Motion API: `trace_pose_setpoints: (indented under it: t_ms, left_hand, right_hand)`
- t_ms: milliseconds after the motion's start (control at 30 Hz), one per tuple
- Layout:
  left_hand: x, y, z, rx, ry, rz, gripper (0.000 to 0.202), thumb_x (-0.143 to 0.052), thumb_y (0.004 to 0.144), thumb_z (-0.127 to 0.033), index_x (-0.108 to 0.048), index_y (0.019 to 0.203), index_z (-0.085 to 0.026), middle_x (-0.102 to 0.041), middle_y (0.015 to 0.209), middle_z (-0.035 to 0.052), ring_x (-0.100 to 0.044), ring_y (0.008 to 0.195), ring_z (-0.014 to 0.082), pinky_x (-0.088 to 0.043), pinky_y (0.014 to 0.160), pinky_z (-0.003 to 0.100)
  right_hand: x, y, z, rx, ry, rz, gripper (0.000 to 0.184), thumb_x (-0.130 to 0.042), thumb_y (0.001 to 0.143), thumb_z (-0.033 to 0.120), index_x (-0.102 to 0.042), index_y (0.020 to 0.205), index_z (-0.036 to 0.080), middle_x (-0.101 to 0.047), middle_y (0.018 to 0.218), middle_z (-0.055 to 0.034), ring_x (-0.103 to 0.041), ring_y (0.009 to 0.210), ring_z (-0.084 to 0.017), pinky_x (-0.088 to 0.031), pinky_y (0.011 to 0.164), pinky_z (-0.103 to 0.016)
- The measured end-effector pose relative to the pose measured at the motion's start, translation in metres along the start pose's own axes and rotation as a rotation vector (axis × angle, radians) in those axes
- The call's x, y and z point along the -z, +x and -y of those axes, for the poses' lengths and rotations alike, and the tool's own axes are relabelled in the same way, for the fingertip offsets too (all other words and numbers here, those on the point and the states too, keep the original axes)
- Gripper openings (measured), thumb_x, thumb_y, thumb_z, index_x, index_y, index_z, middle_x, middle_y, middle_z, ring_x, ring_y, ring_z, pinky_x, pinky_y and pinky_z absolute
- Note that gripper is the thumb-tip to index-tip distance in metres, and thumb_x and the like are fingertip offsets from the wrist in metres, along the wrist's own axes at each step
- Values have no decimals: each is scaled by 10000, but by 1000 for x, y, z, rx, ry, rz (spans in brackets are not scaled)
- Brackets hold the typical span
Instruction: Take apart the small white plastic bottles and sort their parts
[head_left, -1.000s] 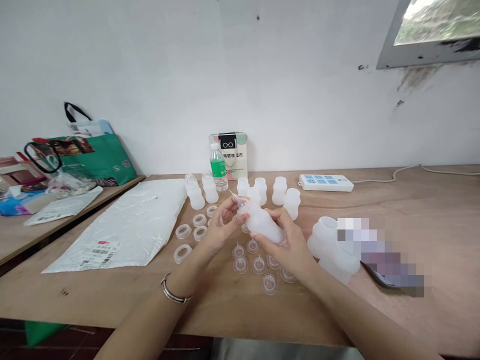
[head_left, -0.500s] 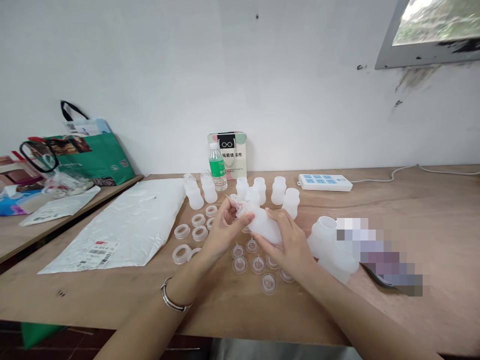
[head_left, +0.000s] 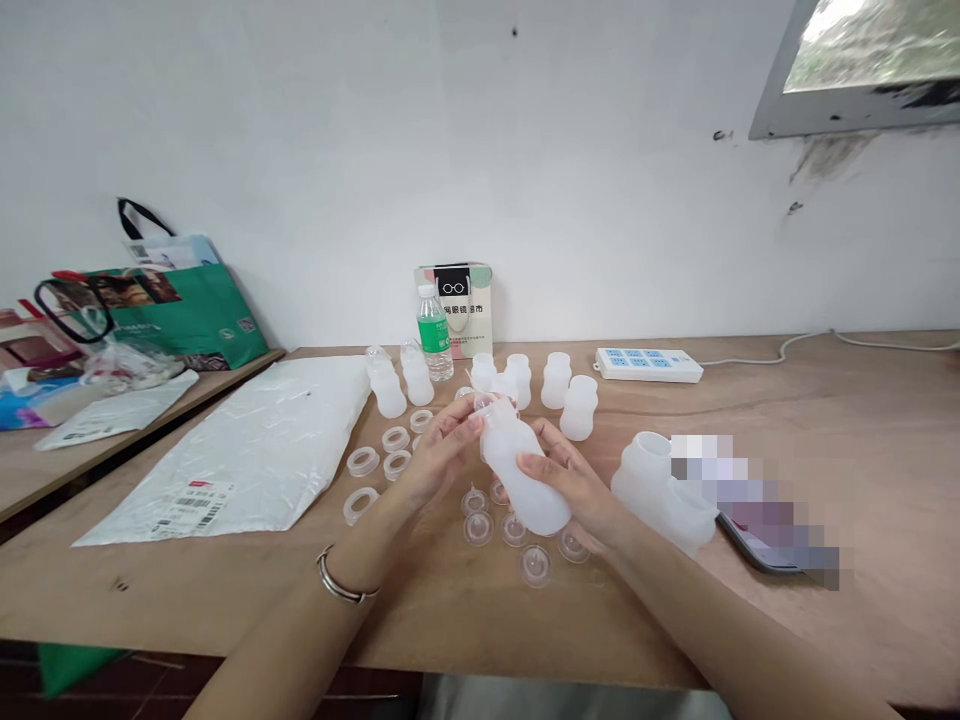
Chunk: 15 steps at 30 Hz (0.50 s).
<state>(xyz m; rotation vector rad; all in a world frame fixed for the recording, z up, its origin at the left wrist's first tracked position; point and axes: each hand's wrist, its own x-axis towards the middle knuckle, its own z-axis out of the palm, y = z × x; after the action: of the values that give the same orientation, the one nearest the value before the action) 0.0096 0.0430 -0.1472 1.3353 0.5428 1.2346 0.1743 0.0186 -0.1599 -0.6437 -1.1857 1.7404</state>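
My right hand [head_left: 574, 475] is wrapped round a frosted white baby bottle [head_left: 529, 490], tilted with its neck up and to the left. At the bottle's mouth my left hand [head_left: 442, 445] is closed on a clear bottle nipple [head_left: 484, 402], partly hidden by the fingers. Below the hands several more clear nipples [head_left: 478, 527] lie on the wooden table. To the left lie several translucent collar rings [head_left: 364, 461]. Behind the hands stand several frosted bottles [head_left: 556, 381]. Two bottles with clear tops [head_left: 386, 388] stand at the back left.
Two larger frosted bottles [head_left: 646, 475] are at right beside a phone [head_left: 772, 555], partly blurred out. A white power strip [head_left: 649, 366] lies near the wall. At left is a white plastic mailer [head_left: 277, 430]. A water bottle [head_left: 433, 335] stands before a paper bag [head_left: 480, 310].
The bottle has turned, its base swinging down and toward me, so more of its side shows. My right hand has shifted its hold; my left hand stays at the bottle's mouth.
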Motion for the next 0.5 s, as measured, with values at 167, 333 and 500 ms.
trace_pose_setpoints:
  t_ms: [167,333,500]
  left_hand:
    - [-1,0,-2,11,-16,2,425,-650,755,-505,-687,1041,-192,-689,1066,110,-591,1045,278,-456,846,362]
    - [-5,-1,4,-50,-21,-75,390,-725,705,-457,-683,968,-172,-702,960,99,-628,925,243,-469,743,312]
    - [-15,-3,16,-79,-73,-213,447,-783,621,-477,-612,918,-189,-649,836,22,-612,784,166,-464,681,264]
  right_hand:
    - [4,2,0,5,-115,-19,404,-729,679,464,-459,877,240,-641,731,25,-620,551,-137,-475,457,-240]
    - [1,-2,-5,245,-459,-124,289,-664,755,420,-476,876,238,-643,824,-5,-623,721,-173,-500,570,-284]
    - [1,-4,-14,525,-965,-297,310,-637,779,358,-460,1003,239,-637,951,-63,-626,847,-241,-506,671,-362]
